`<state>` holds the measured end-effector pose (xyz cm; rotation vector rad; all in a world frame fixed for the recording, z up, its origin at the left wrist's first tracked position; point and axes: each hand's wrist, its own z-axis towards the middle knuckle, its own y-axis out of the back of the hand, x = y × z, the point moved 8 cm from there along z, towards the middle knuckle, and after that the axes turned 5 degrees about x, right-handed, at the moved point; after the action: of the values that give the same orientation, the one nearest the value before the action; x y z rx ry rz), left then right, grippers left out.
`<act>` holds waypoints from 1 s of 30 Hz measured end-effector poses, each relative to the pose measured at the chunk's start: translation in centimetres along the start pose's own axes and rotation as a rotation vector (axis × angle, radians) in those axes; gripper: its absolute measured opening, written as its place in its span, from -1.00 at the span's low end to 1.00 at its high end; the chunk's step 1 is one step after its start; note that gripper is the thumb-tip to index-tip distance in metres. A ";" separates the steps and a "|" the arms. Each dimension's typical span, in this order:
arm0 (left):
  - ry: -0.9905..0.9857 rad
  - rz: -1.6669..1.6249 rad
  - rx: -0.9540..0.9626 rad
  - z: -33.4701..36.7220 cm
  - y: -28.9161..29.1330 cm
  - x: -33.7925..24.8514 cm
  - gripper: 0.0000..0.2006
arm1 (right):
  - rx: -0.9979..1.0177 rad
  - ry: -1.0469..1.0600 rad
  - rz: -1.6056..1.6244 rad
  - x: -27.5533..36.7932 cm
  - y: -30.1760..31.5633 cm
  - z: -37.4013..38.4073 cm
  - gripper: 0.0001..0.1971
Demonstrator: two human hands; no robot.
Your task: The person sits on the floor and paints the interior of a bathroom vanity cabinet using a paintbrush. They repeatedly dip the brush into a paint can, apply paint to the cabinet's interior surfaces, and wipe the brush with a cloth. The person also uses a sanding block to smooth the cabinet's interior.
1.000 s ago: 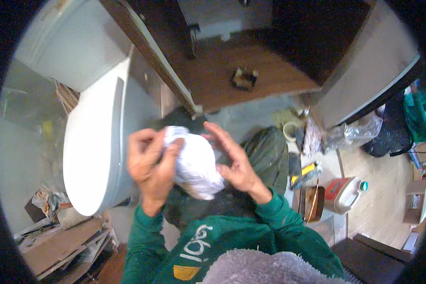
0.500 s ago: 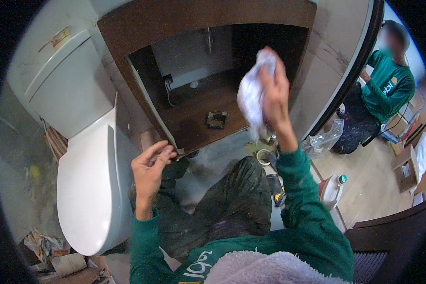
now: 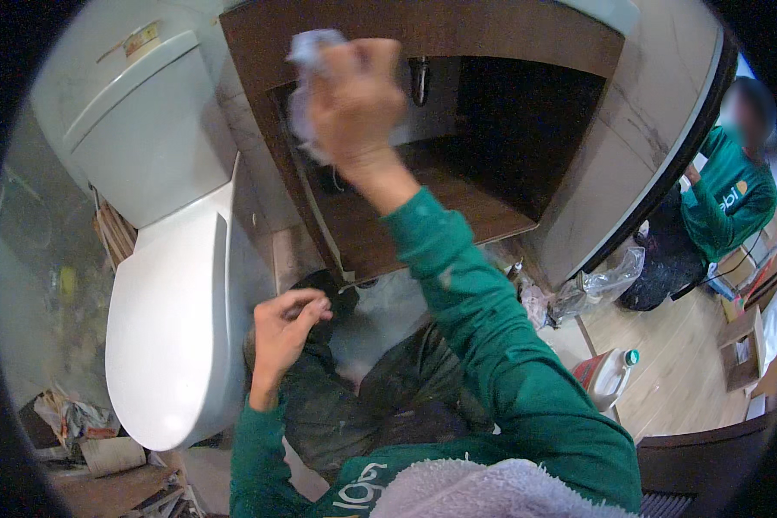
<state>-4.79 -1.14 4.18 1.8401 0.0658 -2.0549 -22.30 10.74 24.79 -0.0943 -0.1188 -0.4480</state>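
The right hand [image 3: 358,104] is closed around a bunched white cloth [image 3: 305,108], fingers wrapped over it and the far end poking out on the left side. The cloth is raised to the upper left corner of the opening in the brown cabinet [image 3: 483,34], in front of the wood; whether it presses on the surface or hangs just short of it cannot be told, since the hand is a little blurred. The left hand [image 3: 287,332] is half spread above the person's lap, fingers loosely bent, with nothing visible in it.

The work in hand looks like wiping the cabinet frame. To do that well, the cloth would best be folded into a flat pad, so that the palm side meets the wood evenly and no loose end drags. Long strokes along the grain, with light, steady pressure, should serve better than short dabs. At the corner, a fingertip behind the cloth would reach into the angle. The arm stretches well forward, so leaning the body closer would give better control, and the left hand could brace on the frame. The knuckles want care near the opening's edge, and the pipe [image 3: 419,82] inside, to the right of the hand, is best left unknocked.
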 end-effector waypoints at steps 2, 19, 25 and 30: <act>-0.102 -0.051 0.067 2.1 -1.6 -2.2 -0.81 | -0.076 0.093 0.051 1.1 -0.3 -0.3 -0.80; -0.091 -0.055 -0.014 -0.4 1.4 -0.7 -0.86 | -0.003 0.104 -0.205 -7.5 6.1 0.5 -0.77; -0.110 -0.074 0.069 1.0 -1.6 -2.6 -0.85 | 0.025 0.279 -0.025 4.8 -0.3 1.6 -0.97; -0.080 0.020 0.073 0.5 -0.8 -1.5 -0.85 | 0.030 0.349 -0.199 1.0 2.9 2.6 -0.87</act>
<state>-5.39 -0.16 5.55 1.7909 -0.0489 -2.1412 -20.43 13.19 27.34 0.0262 0.2097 -0.6541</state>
